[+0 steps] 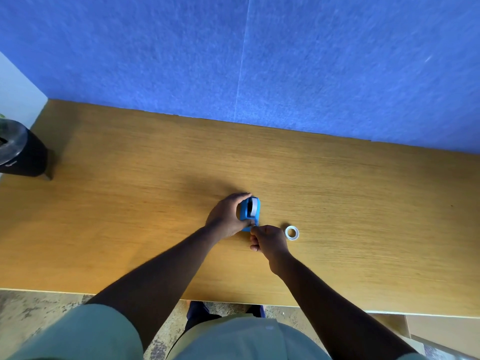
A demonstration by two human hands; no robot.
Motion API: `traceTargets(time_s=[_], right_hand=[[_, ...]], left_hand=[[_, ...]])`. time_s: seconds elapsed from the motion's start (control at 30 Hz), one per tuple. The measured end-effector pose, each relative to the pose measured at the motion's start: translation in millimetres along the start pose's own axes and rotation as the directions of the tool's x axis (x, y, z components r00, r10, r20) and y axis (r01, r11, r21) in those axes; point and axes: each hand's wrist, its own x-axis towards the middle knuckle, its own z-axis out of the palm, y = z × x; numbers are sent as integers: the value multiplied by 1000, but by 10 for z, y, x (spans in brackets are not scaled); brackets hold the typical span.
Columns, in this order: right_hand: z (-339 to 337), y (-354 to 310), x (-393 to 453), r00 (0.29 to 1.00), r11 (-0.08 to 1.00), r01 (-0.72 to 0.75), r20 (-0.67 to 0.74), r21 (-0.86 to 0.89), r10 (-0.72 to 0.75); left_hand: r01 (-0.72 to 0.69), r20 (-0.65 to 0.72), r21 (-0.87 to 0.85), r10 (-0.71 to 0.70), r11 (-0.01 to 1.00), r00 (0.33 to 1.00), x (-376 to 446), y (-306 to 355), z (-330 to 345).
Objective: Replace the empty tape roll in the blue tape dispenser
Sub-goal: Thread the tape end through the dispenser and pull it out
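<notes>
The left hand (227,216) grips the small blue plastic tape dispenser (250,213) on the wooden desk (130,203). The right hand (268,241) pinches closed at its near end. A white ring-shaped roll core (292,232) lies just right.

A long wooden table (130,203) with a golden-brown grain carries a small blue plastic tape dispenser (250,213) within the grip, and a small white ring-shaped tape core (292,232) lying flat just right of it.

tape dispenser (250,213) mid-table (130,203), tape roll (292,232) to its right, bin (18,149) far left
</notes>
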Motion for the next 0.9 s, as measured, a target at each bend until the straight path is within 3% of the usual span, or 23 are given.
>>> traceTargets(time_s=[0.23, 0.5, 0.67, 0.9], right_hand=[[-18, 20, 1, 1000, 1000, 0, 14, 22, 0], [-120, 12, -71, 995, 991, 70, 80, -117, -61], [-132, -44, -111, 997, 951, 70, -11, -301, -77], [-182, -51, -115, 993, 918, 49, -77, -395, -86]], left_hand=[[40, -2, 6, -40, 999, 999, 35, 32, 5], [62, 5, 19, -62, 998, 998, 14, 20, -1], [64, 5, 33, -64, 997, 998, -4, 28, -5], [48, 48, 12, -48, 999, 998, -20, 2, 40]])
